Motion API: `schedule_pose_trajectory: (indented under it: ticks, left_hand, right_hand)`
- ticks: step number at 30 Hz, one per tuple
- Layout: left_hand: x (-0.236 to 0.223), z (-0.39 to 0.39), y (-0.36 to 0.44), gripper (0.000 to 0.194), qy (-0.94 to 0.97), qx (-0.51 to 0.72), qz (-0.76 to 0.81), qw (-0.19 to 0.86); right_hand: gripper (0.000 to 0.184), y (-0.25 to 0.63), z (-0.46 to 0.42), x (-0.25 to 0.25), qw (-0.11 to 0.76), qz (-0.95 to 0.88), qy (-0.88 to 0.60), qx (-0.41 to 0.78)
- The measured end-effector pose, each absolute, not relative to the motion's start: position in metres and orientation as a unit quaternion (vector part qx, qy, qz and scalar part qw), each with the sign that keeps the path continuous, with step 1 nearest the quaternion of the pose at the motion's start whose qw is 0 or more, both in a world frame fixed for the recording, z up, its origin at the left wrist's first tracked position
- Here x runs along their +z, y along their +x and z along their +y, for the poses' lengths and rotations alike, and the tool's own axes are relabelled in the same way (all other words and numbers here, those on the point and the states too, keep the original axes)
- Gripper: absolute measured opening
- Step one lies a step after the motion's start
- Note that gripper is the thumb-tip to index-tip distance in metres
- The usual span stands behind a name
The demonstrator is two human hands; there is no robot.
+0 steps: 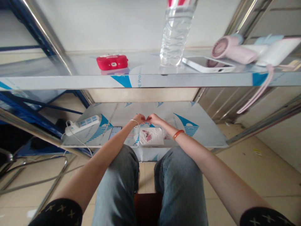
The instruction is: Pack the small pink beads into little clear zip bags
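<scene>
Over the lower shelf [207,135], my left hand [140,118] and my right hand [152,119] meet with their fingertips pinched together. What they hold between them, if anything, is too small to make out. Just in front of them lies a white square packet or cloth [155,138] with a small red-and-pink figure on it. Something clear, perhaps plastic wrapping [133,136], shows at its left. Further left is a phone [115,131], partly covered by my left forearm.
A white power strip [86,124] with a cable sits at the lower shelf's left. Above, the upper shelf [82,67] carries a red case [112,62], a water bottle [177,34], a white phone [207,64] and a pink handheld fan [235,50], whose strap [258,91] hangs over the edge.
</scene>
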State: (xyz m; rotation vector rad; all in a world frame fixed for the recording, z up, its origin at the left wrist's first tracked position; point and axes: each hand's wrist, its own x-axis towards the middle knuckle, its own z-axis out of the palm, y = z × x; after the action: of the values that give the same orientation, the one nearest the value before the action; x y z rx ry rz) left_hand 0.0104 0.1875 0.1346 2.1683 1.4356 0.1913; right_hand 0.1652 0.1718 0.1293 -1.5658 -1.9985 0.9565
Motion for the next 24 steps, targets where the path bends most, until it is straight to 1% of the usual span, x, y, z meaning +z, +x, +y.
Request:
schedule_pose_trajectory:
  ticks: [3, 5, 8, 13, 16, 21, 24]
  left_hand:
    - [0.134, 0.190, 0.016, 0.012, 0.836, 0.015, 0.529, 0.146]
    - [0.136, 0.190, 0.019, 0.013, 0.835, 0.006, 0.539, 0.112]
    - [0.139, 0.188, 0.021, 0.015, 0.831, 0.013, 0.547, 0.103]
    - [0.142, 0.180, 0.023, 0.026, 0.836, 0.028, 0.538, 0.106]
    - [0.144, 0.176, 0.026, 0.027, 0.833, 0.026, 0.545, 0.096]
    - [0.152, 0.170, 0.031, 0.027, 0.825, 0.019, 0.563, 0.046]
    - [0.154, 0.167, 0.032, 0.026, 0.839, 0.001, 0.544, 0.003]
  right_hand:
    - [0.025, 0.162, 0.170, 0.125, 0.206, -0.733, -0.567, 0.315]
    - [0.025, 0.160, 0.171, 0.124, 0.200, -0.743, -0.566, 0.295]
    - [0.022, 0.158, 0.173, 0.126, 0.187, -0.758, -0.564, 0.269]
    - [0.020, 0.161, 0.174, 0.130, 0.166, -0.777, -0.562, 0.229]
    - [0.019, 0.164, 0.172, 0.131, 0.152, -0.790, -0.558, 0.204]
    - [0.025, 0.166, 0.169, 0.132, 0.135, -0.803, -0.556, 0.164]
    - [0.031, 0.167, 0.168, 0.132, 0.095, -0.826, -0.545, 0.109]
